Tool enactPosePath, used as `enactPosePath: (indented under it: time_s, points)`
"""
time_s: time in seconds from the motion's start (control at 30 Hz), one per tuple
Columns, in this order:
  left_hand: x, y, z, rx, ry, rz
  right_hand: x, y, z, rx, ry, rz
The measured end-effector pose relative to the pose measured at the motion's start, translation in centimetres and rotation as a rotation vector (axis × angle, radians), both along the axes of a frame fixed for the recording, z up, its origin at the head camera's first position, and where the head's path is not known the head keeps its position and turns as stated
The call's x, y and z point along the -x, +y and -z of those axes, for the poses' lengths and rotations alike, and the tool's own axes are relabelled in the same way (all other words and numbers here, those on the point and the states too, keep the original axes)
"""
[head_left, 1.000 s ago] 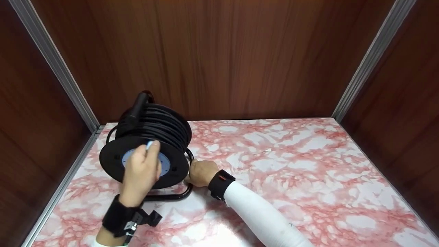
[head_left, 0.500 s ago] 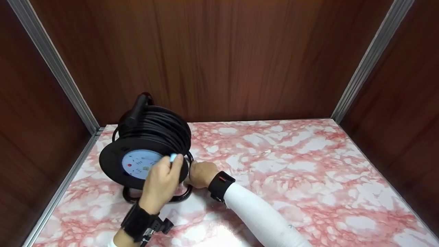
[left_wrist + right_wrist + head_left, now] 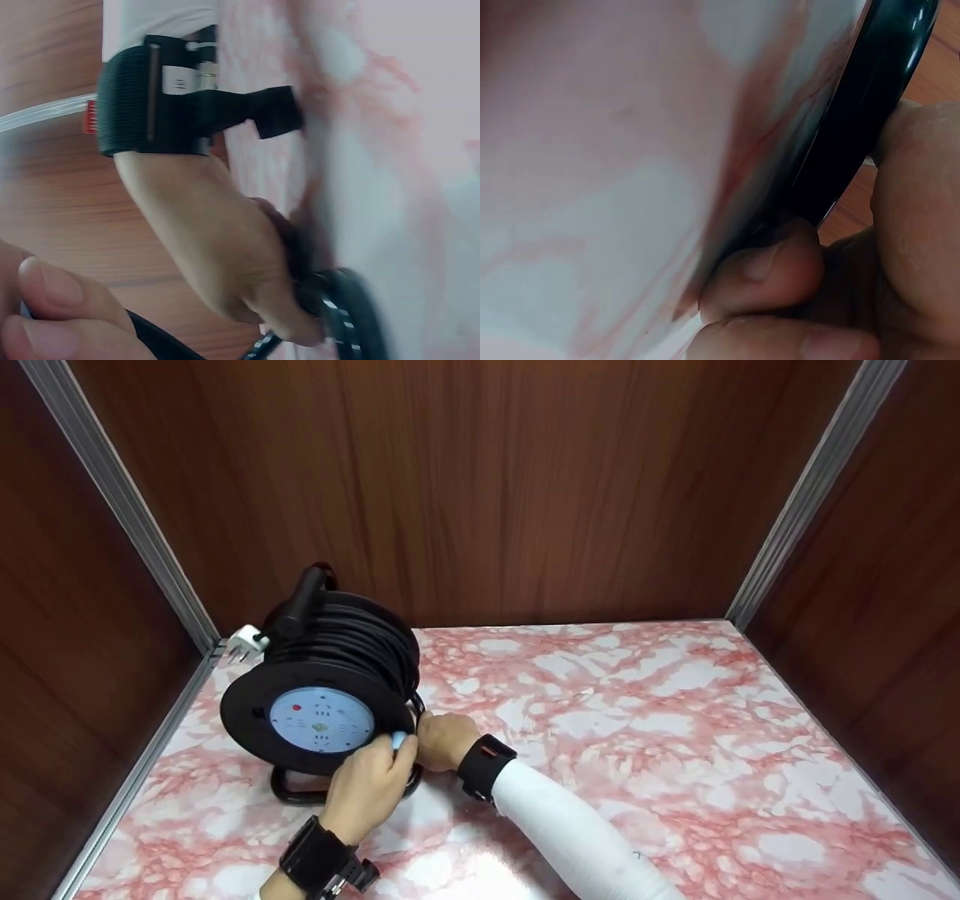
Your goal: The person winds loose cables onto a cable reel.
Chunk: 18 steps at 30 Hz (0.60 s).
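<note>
A black cable reel (image 3: 247, 720) stands on its tubular metal stand (image 3: 300, 795) at the left of the table, tilted toward me in the head view. Black cable (image 3: 352, 630) is wound round its drum. The near disc carries a light blue socket panel (image 3: 321, 720). My left hand (image 3: 367, 787) grips a light blue crank knob (image 3: 399, 739) at the disc's lower right rim. Just beside it, my right hand (image 3: 446, 741) holds the stand's side bar; the right wrist view has fingers (image 3: 772, 270) curled round that black bar (image 3: 862, 112).
A white plug (image 3: 246, 643) sticks out left of the drum beside the black carrying handle (image 3: 301, 604). Brown wood-grain panels (image 3: 525, 495) with metal corner rails enclose the red-and-white marbled table (image 3: 637, 720).
My left hand has swung the knob right and down round the disc, turning the drum. The white plug has come into view at the left. My right hand stays on the stand.
</note>
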State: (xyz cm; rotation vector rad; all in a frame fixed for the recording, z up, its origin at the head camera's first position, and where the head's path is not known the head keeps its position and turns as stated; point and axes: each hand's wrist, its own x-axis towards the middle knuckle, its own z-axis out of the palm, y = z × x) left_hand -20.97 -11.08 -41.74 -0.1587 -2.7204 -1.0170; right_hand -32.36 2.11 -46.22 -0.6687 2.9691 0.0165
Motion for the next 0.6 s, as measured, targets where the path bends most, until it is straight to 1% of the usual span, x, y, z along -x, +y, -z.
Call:
enactPosePath:
  time_s: [0.1, 0.27, 0.43, 0.6]
  points:
    - [-0.1, -0.3, 0.6, 0.014, -0.022, 0.002, 0.0, -0.1, 0.1, -0.005, -0.003, 0.003]
    - [-0.1, -0.8, 1.6, 0.043, -0.030, -0.007, 0.0, -0.1, 0.1, -0.007, 0.011, 0.008]
    - [-0.3, -1.3, 2.2, 0.063, -0.058, -0.020, 0.1, 0.0, 0.5, 0.005, 0.036, 0.008]
    - [-0.5, -2.0, 2.8, 0.073, -0.077, -0.036, 0.0, 0.0, 0.6, 0.015, 0.043, -0.003]
